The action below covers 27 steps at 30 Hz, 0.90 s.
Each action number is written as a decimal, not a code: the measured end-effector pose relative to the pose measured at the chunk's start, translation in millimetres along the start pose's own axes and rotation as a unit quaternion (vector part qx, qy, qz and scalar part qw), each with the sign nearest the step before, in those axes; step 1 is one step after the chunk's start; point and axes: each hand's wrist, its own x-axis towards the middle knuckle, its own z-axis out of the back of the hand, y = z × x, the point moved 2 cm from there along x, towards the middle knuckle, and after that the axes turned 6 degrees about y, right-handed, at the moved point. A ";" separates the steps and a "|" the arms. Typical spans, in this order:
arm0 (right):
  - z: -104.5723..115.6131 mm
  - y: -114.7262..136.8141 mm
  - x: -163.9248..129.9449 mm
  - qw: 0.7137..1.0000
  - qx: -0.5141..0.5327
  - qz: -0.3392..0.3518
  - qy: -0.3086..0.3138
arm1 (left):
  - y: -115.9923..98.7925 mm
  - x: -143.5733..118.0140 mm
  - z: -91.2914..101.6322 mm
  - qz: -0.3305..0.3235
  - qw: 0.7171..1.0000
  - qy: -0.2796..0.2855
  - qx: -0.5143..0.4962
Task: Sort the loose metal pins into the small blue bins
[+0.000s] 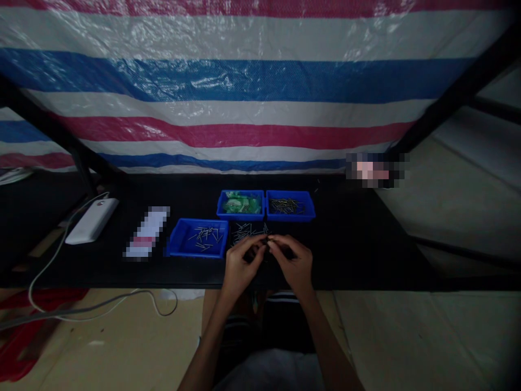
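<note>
Black bench (366, 250) under both hands: left hand (240, 266) and right hand (295, 263) pinch one small pin (266, 239) between their fingertips above loose pins (248, 231), seemingly mid-assembly, so next comes a fine, steady fit.

Bare forearms, no sleeves; left hand (240, 266) and right hand (293, 263) ungloved; dark striped shorts (280, 320) below the table (366, 244) edge

- Glossy woven-plastic striped tarp (244, 81)
- Smooth blue plastic bins (198, 239)
- Thin shiny metal pins (248, 231)
- Matt black tabletop (358, 244)
- Smooth white plastic power bank (93, 220)
</note>
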 end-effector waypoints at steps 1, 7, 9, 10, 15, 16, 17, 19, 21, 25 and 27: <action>2.8 -1.0 4.0 1.000 -0.008 -0.001 -0.030 | 0.4 0.0 0.2 0.007 1.000 -0.002 0.002; 35.7 -9.5 64.1 0.983 -0.108 -0.018 -0.150 | 2.9 0.8 0.0 0.015 1.000 0.012 0.024; 46.7 -8.9 82.4 0.970 -0.198 -0.032 -0.139 | 2.1 1.2 -0.1 0.012 0.999 0.014 0.026; 50.4 -8.1 87.2 0.960 -0.241 -0.036 -0.134 | 1.3 1.3 -0.1 0.013 1.000 0.014 0.024; 41.0 -9.8 63.9 0.944 -0.300 -0.004 -0.136 | -1.3 1.3 0.7 0.019 1.000 0.006 0.012; 33.9 -12.3 54.9 0.952 -0.289 0.009 -0.105 | -1.1 1.2 0.7 0.020 1.000 0.007 0.011; 26.3 -15.2 46.6 0.958 -0.279 0.014 -0.066 | -0.8 1.1 0.7 0.020 1.000 0.009 0.011; 12.2 -20.8 34.4 0.961 -0.277 0.011 0.015 | 0.1 1.1 0.6 0.019 1.000 0.012 0.010; 2.9 -24.6 29.8 0.954 -0.293 -0.003 0.070 | 0.5 1.2 0.3 0.015 1.000 0.013 0.009; -1.4 -27.7 34.3 0.938 -0.323 -0.040 0.117 | 0.0 1.8 0.0 0.015 1.000 0.010 0.008; -0.7 -28.6 36.4 0.935 -0.328 -0.049 0.123 | -0.4 2.1 -0.1 0.017 1.000 0.012 0.011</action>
